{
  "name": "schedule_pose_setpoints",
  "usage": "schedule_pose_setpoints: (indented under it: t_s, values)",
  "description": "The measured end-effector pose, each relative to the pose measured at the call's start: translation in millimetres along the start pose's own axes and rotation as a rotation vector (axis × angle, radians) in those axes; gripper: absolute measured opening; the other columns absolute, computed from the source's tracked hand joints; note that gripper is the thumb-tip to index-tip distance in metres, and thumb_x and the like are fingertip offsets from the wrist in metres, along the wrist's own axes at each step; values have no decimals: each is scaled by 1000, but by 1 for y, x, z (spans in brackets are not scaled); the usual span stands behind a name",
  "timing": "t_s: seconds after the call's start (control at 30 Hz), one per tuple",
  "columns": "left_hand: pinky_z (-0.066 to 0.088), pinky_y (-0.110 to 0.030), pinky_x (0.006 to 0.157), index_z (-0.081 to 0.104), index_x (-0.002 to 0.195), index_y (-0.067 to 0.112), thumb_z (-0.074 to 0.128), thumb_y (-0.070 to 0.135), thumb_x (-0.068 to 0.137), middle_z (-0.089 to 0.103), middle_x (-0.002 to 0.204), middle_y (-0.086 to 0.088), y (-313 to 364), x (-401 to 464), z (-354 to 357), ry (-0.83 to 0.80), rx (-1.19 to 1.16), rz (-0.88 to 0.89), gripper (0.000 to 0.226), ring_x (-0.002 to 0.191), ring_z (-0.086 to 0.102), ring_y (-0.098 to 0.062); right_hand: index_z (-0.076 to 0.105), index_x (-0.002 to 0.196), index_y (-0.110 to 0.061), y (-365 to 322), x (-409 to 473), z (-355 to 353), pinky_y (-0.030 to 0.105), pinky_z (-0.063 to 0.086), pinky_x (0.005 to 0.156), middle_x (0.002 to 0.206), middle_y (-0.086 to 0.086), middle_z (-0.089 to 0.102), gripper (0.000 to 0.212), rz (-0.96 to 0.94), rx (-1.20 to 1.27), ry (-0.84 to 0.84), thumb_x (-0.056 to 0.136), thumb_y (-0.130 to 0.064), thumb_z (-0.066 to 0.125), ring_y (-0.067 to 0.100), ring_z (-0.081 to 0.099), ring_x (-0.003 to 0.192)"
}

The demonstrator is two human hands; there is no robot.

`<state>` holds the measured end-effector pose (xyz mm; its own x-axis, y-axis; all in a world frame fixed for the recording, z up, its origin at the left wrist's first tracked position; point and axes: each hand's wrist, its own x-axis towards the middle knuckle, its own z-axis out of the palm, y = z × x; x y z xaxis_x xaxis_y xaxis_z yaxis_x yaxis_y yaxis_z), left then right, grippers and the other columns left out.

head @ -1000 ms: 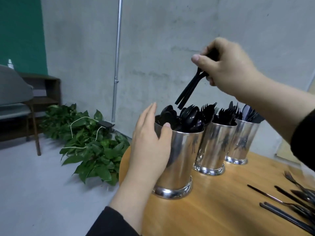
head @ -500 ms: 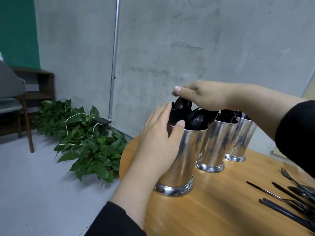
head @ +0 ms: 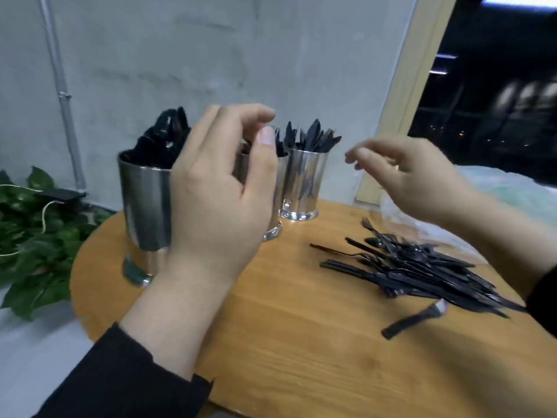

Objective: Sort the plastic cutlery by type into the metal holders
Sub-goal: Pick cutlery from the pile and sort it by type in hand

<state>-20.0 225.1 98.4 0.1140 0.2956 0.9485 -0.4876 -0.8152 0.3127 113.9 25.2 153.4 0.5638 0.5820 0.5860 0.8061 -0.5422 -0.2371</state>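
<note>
Three metal holders stand in a row on the round wooden table [head: 301,342]. The nearest holder [head: 144,206] is full of black spoons. My left hand [head: 217,188] floats in front of the middle holder [head: 275,212], fingers loosely curved and holding nothing. The far holder [head: 304,182] carries black knives. My right hand [head: 413,173] hovers empty, fingers relaxed, above and behind a pile of loose black cutlery [head: 416,267] on the table's right side. One black fork [head: 416,319] lies apart, nearer to me.
A clear plastic bag [head: 494,191] lies at the table's far right by a dark window. Leafy green plants [head: 33,236] sit on the floor to the left, under a grey concrete wall with a pipe [head: 61,95].
My right hand has dropped the spoons into the nearest holder and swung right, empty. My left hand has let go of that holder. My view has turned right toward the cutlery pile.
</note>
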Motion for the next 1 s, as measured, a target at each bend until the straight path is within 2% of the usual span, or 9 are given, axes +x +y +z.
schedule_pose_setpoints:
  t_s: [0.1,0.17,0.3,0.4,0.5,0.57,0.67,0.9,1.0]
  values:
    - [52,-26,76,70,107,17,51,28,102,66,95,9,29,-32,48,-374,-70,-45,23,86,60,-5,68,106,-36,73,-79,-4,19,47,79,101,-19,69,22,154,-43,-106,99,-45,49,3,64,96]
    - [54,-36,80,67,109,28,46,42,102,64,101,15,40,-53,81,-723,46,-76,27,92,60,-8,67,106,-41,114,-123,-7,17,46,83,104,-23,68,25,204,-83,-144,95,-50,47,0,63,99]
    - [53,-40,90,63,121,33,48,43,104,61,112,13,37,-65,137,-1132,260,-68,25,105,58,-13,71,112,-21,159,-170,-10,20,43,93,112,-11,68,30,178,-127,-160,95,-39,53,6,60,105]
    - [54,-40,89,64,122,32,48,44,104,63,112,12,19,-62,167,-1204,315,-40,27,103,59,-13,71,114,-16,175,-167,-4,22,43,95,113,-7,67,31,118,-136,-128,96,-36,56,11,60,106]
    - [54,-42,88,66,121,30,47,47,104,64,110,11,4,-70,192,-1164,327,-38,31,101,60,-14,69,117,-20,186,-150,12,42,50,93,115,-6,65,34,75,-202,-146,99,-43,52,20,61,107]
    - [52,-42,92,64,128,32,46,53,102,62,116,11,0,-79,205,-1190,307,-50,37,108,58,-15,69,120,-23,189,-141,24,47,50,89,115,-7,64,36,65,-251,-177,98,-45,50,22,60,105]
    - [44,-40,102,58,139,34,47,58,101,58,124,11,-7,-90,217,-1301,353,13,47,118,52,-15,69,119,-30,191,-132,35,44,48,84,106,-10,61,34,68,-278,-229,96,-46,49,20,57,99]
    - [37,-26,86,70,126,32,56,46,100,55,105,16,-19,-100,219,-1318,220,-40,33,103,50,-7,72,111,-31,195,-133,40,45,48,88,100,-14,55,24,132,-158,-215,96,-42,58,13,53,100]
    - [40,-27,94,69,128,32,61,46,98,59,113,16,-21,-99,217,-1369,176,-70,34,108,52,-5,69,113,-32,191,-134,39,43,46,93,103,-14,53,28,154,-147,-230,95,-47,54,14,52,102]
